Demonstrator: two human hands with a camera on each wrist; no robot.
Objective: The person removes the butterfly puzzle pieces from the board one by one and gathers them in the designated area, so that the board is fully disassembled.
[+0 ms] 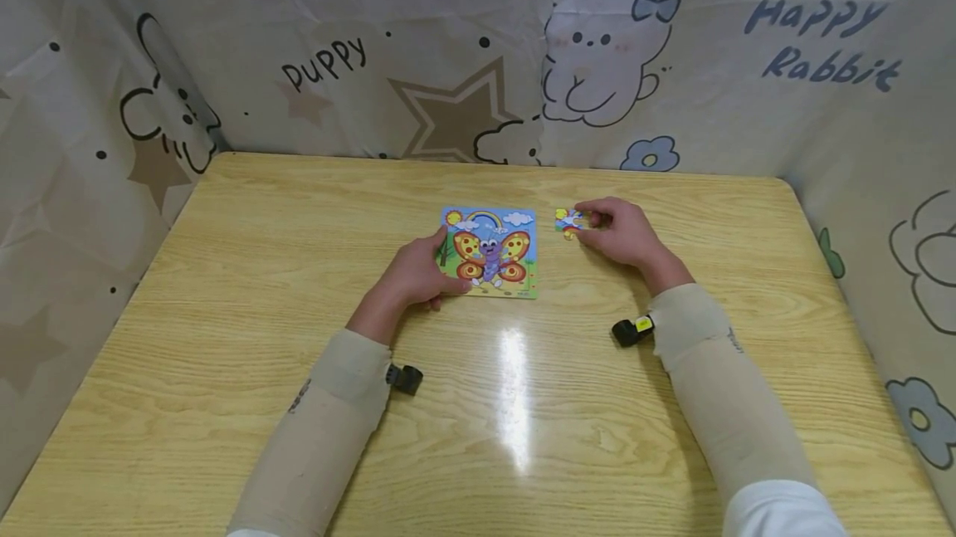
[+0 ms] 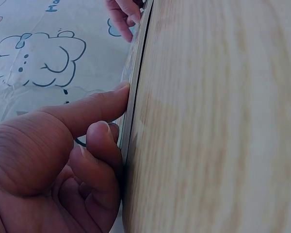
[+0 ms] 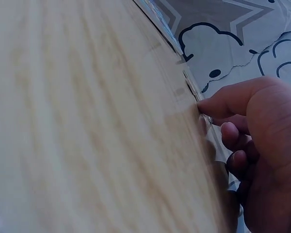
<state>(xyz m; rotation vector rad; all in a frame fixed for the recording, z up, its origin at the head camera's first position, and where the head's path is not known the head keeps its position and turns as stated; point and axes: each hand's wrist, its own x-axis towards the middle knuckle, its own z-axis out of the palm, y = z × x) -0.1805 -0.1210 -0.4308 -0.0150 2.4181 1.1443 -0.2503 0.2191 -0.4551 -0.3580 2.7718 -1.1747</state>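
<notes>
A square butterfly jigsaw puzzle (image 1: 515, 226) lies on the wooden table, its picture facing up. My left hand (image 1: 415, 270) holds it at the left side, fingers along the left edge and thumb over the lower left part. In the left wrist view, the left thumb (image 2: 99, 107) meets the thin board edge while other fingers curl below. Right of the puzzle, a small group of joined jigsaw pieces (image 1: 565, 222) lies low over the table. My right hand (image 1: 626, 231) pinches these pieces between thumb and index finger; its fingertips cover their right part.
The wooden table (image 1: 299, 213) extends around both hands, with a glare streak in front of the puzzle. A cartoon-printed cloth (image 1: 448, 47) hangs along the back and both sides. Black wrist cameras (image 1: 406, 379) sit on the beige sleeves.
</notes>
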